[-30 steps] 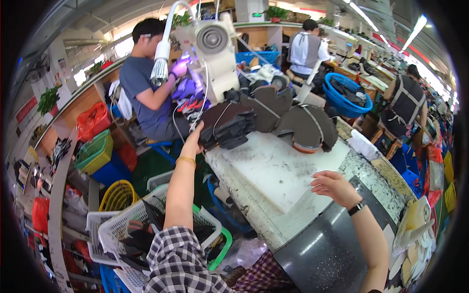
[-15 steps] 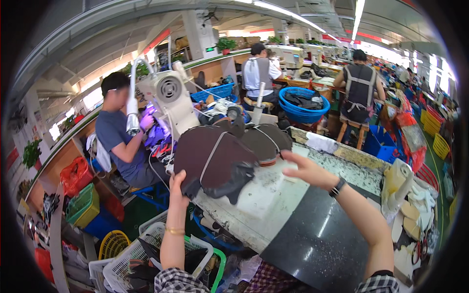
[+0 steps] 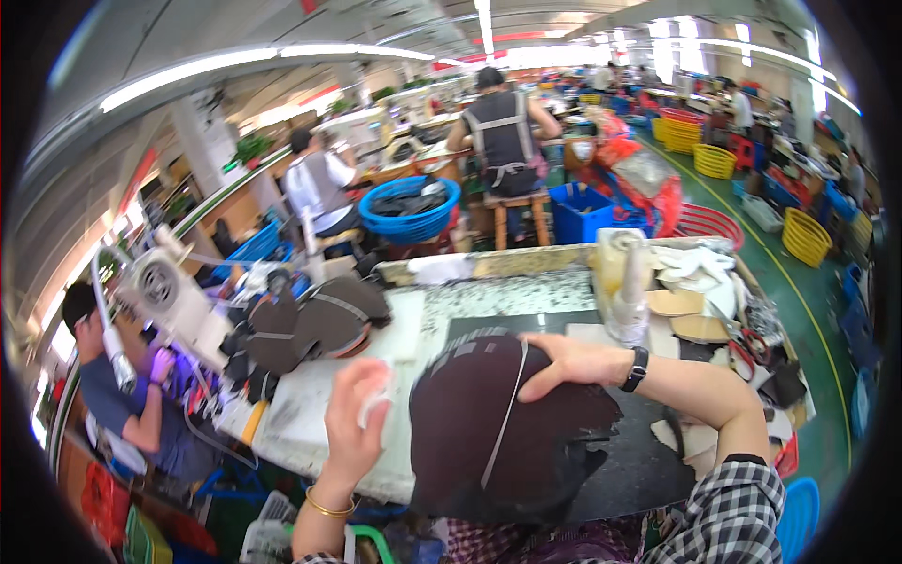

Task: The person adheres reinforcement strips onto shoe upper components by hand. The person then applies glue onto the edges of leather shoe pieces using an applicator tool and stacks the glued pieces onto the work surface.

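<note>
The right hand's (image 3: 568, 365) thumb lay flat on the face of a banded stack (image 3: 493, 432) of dark brown pieces, its fingers reaching over the top rim, the tips partly hidden; the hold looked firm. The left hand's (image 3: 349, 432) fingers were loosely spread and blurred, empty as far as could be told, just beside the stack but apart from it.

Half a second earlier the left hand had gripped the stack near the tabletop's left edge, while the right hung free. The grip had since passed across, and the stack had come over the near edge of the tabletop (image 3: 536, 287), in front of the black mat (image 3: 653, 470); whether it touched the mat could not be told. The change seemed to leave the left hand spare for handling the pale band (image 3: 505, 418) or the pieces.

Further out, more banded bundles (image 3: 329, 318) sat toward the far left corner, a cloudy bottle (image 3: 625, 291) stood near the far right one, and red-handled scissors (image 3: 754, 346) lay by the right edge.
</note>
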Available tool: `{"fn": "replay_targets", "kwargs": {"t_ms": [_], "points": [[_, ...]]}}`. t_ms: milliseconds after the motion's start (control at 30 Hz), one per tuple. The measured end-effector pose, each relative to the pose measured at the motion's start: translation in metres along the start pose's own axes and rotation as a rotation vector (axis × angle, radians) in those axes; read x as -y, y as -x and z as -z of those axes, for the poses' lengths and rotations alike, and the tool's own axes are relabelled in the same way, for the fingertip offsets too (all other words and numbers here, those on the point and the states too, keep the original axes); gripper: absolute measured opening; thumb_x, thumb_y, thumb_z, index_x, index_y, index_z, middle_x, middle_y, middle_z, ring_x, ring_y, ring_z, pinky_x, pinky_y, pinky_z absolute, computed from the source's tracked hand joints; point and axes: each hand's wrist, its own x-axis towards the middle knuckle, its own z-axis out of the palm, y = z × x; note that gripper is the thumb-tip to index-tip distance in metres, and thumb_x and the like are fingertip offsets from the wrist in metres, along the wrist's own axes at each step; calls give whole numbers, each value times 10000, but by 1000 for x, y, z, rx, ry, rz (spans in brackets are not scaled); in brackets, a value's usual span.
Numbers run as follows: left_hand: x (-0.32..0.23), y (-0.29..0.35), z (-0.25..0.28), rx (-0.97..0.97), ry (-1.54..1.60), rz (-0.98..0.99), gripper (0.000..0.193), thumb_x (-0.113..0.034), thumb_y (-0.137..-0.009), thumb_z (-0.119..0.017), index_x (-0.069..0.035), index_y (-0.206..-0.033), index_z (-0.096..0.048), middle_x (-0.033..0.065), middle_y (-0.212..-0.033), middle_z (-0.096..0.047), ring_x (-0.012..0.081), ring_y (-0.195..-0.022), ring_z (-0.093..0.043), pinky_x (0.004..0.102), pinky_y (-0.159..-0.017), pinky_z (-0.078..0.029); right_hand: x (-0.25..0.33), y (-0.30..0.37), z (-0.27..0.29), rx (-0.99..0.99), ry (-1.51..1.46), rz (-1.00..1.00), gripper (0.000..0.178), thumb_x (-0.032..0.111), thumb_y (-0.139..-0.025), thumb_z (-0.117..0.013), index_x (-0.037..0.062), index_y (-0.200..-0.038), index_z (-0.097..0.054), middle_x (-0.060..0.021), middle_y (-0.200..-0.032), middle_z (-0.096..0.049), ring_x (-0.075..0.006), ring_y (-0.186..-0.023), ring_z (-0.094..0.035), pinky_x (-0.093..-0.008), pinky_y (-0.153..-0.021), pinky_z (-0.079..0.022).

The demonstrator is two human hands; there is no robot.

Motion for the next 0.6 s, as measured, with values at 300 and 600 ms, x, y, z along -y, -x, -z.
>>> {"fn": "replay_targets", "kwargs": {"t_ms": [300,600], "points": [[-73,-55,-84,732,-126,-1254,251,-174,-743,-596,2,-915,-642,60,-988,-562,178,-908,-525,285,-807,-452,-24,21,1,427,407,-134,900,280,-637,-805,-59,-1369,-405,-248,-1268,-556,-296,-1225,-512,-333,-996,-402],[-77,-40,-62,1239,420,-728,123,-182,-756,-592,-76,-746,-530,63,-776,-528,237,-706,-561,343,-641,-472,-45,27,0,475,546,147,904,314,-737,-769,25,-1455,-302,-245,-1285,-542,-332,-1164,-555,-368,-962,-434]]}}
